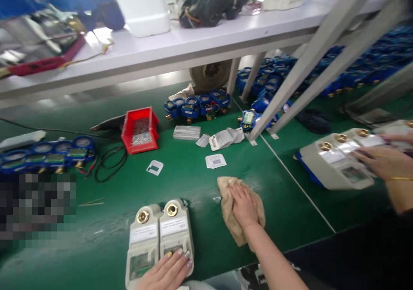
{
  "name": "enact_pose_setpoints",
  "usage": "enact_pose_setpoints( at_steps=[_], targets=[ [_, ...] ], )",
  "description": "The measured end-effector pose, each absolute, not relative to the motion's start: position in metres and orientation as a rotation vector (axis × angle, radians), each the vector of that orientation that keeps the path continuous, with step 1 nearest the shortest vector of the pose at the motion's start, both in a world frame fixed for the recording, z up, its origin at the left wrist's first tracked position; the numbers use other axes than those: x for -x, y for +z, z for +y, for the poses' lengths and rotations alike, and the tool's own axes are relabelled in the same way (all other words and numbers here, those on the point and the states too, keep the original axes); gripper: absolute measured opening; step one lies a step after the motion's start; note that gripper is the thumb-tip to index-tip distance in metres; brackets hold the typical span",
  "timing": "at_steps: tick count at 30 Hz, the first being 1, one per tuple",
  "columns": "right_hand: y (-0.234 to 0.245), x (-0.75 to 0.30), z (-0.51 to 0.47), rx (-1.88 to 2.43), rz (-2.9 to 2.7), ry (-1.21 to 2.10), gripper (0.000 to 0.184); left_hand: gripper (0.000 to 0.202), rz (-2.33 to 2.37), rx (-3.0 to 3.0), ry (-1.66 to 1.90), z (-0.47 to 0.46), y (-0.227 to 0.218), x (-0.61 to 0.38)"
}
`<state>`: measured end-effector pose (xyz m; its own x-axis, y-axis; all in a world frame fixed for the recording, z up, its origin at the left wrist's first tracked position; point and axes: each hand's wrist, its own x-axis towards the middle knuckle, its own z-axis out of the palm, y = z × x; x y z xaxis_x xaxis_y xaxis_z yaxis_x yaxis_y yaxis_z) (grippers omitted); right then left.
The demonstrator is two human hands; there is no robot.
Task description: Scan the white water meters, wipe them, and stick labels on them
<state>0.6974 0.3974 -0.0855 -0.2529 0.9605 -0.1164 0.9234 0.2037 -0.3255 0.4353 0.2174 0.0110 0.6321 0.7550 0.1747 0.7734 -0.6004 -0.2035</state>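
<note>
My left hand (pixel 167 270) lies over the lower part of a beige meter housing, fingers stretched out and held side by side. This right-hand meter housing (pixel 176 229) stands against a second meter housing (pixel 142 242); both have a brass fitting on top, a white label and a window at the lower end. Further right, my right hand (pixel 243 206) presses a crumpled beige cloth (pixel 229 221) onto the green table (pixel 206 247), the cloth bunched under the fingers. The fingertips of this hand partly sink into its folds.
Several white label cards (pixel 216 161) lie ahead. Behind them are a red bin (pixel 142 146) of small metal parts, a grey block (pixel 186 132) and blue meters (pixel 196 106). At right, another person's hand (pixel 380 161) rests on beige housings (pixel 335 161). Shelf legs (pixel 284 96) rise nearby.
</note>
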Motion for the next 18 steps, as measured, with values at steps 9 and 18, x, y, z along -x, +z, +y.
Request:
enact_pose_setpoints(
  at_steps=[9,18],
  targets=[
    [-0.085,-0.574,0.428,1.500,-2.604,0.568,0.046,0.037,-1.304,2.624,-0.078,0.212,0.013,-0.440],
    [-0.099,-0.635,0.325,1.439,-2.684,0.458,0.047,0.038,-1.524,2.821,-0.277,0.205,0.020,-0.451]
  ],
)
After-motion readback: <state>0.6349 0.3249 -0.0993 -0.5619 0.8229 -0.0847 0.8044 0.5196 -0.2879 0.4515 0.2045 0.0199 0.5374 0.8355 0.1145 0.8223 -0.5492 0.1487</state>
